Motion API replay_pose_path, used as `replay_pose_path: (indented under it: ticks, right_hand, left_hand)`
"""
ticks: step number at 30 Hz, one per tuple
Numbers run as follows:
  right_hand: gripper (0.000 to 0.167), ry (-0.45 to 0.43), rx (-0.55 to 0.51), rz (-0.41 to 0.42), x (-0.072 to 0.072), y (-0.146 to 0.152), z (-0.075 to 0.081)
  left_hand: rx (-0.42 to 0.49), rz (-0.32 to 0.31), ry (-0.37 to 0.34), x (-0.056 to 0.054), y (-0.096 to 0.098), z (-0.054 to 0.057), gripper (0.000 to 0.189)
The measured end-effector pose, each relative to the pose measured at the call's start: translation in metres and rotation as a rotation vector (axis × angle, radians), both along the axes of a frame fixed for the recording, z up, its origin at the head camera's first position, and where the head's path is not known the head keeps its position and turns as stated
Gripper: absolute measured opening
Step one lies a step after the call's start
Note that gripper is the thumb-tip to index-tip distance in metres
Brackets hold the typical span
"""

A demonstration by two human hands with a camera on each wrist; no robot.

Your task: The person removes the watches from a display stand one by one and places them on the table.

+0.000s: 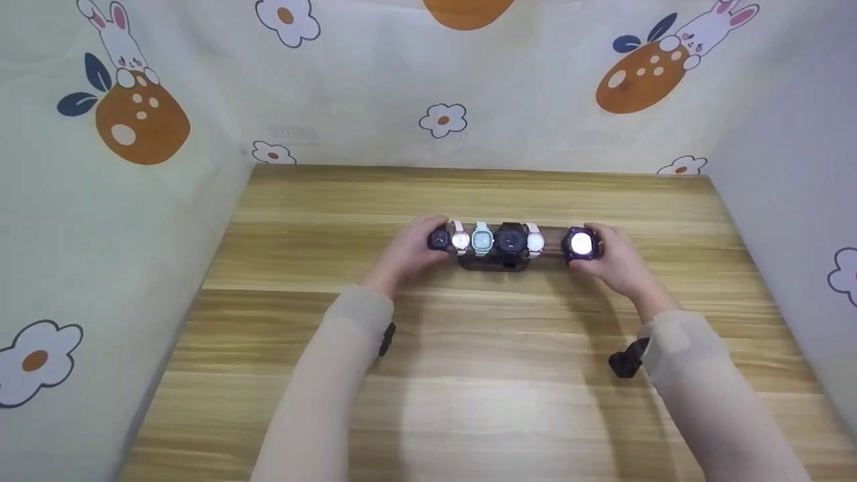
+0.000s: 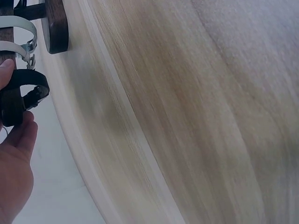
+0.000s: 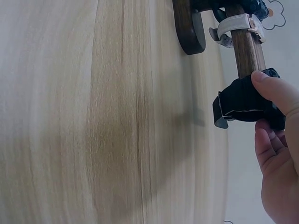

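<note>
A dark wooden watch stand (image 1: 553, 242) bears several watches along its horizontal bar. My left hand (image 1: 416, 244) grips the bar's left end, thumb and fingers around it beside a small square black watch (image 1: 439, 239). At the right end, my right hand (image 1: 614, 260) pinches a large black watch (image 3: 245, 100), whose strap loops around the bar; its face glares white in the head view. Between the hands sit a rose-dialled watch (image 1: 460, 240), a mint square watch (image 1: 482, 239), a bulky black watch (image 1: 511, 241) and a white-strapped watch (image 3: 236, 24).
The stand's rounded base (image 3: 190, 30) rests on a wood-grain table (image 1: 495, 375). Pale walls (image 1: 375, 73) printed with rabbits, oranges and flowers enclose the table at the back and both sides. A black wrist device (image 1: 626, 363) sticks out from the right sleeve.
</note>
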State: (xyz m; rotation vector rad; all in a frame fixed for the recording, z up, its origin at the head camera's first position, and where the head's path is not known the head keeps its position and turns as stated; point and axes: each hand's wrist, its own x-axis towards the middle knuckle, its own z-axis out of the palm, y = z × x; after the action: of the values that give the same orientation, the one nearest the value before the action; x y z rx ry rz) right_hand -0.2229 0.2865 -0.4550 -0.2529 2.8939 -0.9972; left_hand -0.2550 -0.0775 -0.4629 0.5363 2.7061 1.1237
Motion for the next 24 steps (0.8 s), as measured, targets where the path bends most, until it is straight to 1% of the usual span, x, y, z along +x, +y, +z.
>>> replay_pose_path:
  ticks: [6, 14, 24]
  right_hand:
    - [0.075, 0.019, -0.034, 0.004, 0.003, 0.004, -0.002]
    - [0.068, 0.082, -0.020, 0.025, 0.014, 0.010, -0.005]
    - [0.070, 0.086, -0.045, 0.030, 0.025, 0.011, -0.008]
  left_hand:
    - [-0.007, -0.011, 0.005, 0.000, 0.000, 0.000, 0.067]
    - [-0.032, -0.035, 0.027, -0.002, 0.000, 0.001, 0.067]
    - [-0.010, -0.027, 0.021, 0.000, -0.001, 0.001, 0.068]
